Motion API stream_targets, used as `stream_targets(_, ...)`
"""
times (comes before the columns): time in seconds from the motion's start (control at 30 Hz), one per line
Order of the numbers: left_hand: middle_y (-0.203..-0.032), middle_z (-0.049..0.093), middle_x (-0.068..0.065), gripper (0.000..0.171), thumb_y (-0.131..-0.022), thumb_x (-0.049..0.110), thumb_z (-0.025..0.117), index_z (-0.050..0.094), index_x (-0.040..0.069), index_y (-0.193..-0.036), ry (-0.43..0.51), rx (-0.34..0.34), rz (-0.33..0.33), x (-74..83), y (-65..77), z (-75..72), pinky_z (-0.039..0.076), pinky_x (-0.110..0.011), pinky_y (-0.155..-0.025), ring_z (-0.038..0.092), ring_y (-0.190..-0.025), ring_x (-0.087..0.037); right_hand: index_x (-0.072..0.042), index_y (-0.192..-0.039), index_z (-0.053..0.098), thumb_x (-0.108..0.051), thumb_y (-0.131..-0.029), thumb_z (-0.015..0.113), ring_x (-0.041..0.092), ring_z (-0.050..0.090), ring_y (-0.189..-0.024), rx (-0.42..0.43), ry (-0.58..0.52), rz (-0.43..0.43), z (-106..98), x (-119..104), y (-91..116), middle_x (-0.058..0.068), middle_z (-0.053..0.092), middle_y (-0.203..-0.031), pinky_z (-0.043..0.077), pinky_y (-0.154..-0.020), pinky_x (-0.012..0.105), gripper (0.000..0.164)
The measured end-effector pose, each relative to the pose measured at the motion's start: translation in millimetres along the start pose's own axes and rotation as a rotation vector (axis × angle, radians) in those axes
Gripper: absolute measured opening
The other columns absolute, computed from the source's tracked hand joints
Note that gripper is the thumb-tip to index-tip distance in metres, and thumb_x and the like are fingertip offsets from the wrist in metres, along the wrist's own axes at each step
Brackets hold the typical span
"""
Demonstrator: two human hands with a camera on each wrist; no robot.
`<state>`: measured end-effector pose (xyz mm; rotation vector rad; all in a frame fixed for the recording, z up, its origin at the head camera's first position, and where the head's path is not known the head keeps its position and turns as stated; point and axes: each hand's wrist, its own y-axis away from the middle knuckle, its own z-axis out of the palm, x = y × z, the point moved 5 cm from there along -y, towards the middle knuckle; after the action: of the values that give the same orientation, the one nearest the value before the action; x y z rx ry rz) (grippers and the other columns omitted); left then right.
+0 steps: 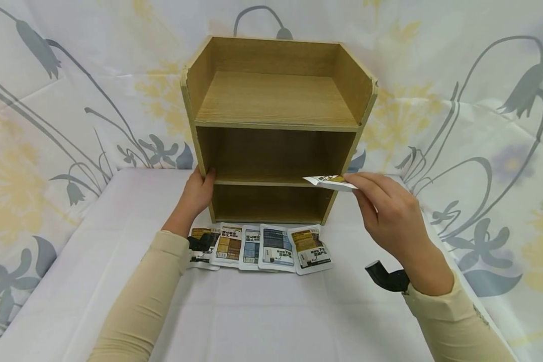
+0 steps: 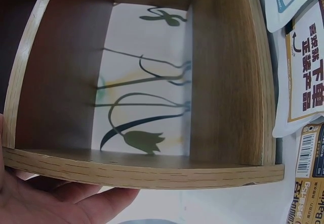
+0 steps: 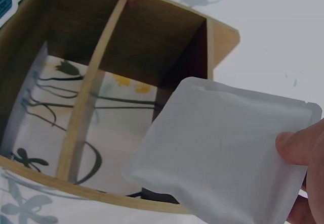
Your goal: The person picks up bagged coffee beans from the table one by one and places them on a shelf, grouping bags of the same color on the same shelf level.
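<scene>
A small wooden shelf unit (image 1: 278, 100) with three levels stands against the backdrop. My left hand (image 1: 195, 195) grips its left side panel at the height of the middle board, thumb at the front edge and the other fingers around the outside. Between thumb and fingers, my right hand (image 1: 391, 216) pinches a flat white sachet (image 1: 330, 182) by one edge, in front of the unit's right side. The sachet is held nearly level, with some brown and black print showing on top. In the right wrist view its plain white back (image 3: 223, 148) faces the camera.
Several printed sachets (image 1: 276, 246) lie in an overlapping row on the white cloth (image 1: 271, 322), right before the unit's bottom level. A floral cloth (image 1: 457, 115) hangs behind and to both sides. Black devices (image 1: 389, 279) are worn on the wrists.
</scene>
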<state>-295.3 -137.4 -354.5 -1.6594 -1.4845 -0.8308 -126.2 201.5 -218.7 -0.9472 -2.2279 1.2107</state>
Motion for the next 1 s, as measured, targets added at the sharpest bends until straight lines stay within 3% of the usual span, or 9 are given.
stream_targets(1.0, -0.147, 0.039, -0.028, 0.061, -0.105, 0.041, 0.027, 0.017, 0.006, -0.154, -0.001, -0.001, 0.0, -1.7, 0.0, 0.6, 0.038, -0.058, -0.106, 0.046, -0.131, -0.043, -0.008, -0.107, 0.074, -0.001, -0.093, 0.055, 0.03, 0.067, -0.085, 0.188, -0.065, -0.002, -13.5, -5.5, -46.1, 0.013, 0.072, -0.099, 0.049, -0.07, 0.04, 0.025)
